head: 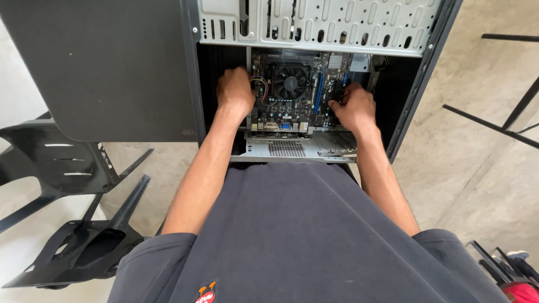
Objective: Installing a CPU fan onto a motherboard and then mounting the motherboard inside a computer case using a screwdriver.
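An open computer case lies on the floor in front of me, its grey perforated drive cage toward the far side. Inside sits a dark motherboard with a black round cooler fan at its middle. My left hand rests on the board's left edge, next to some coloured wires. My right hand presses on the board's right side, fingers curled near the blue slots. Whether either hand grips something small is hidden by the fingers.
The black side panel of the case lies to the left. Black plastic chair parts lie on the floor at lower left. Thin black metal legs stand at right on the concrete floor. A red-and-black object sits at the lower right corner.
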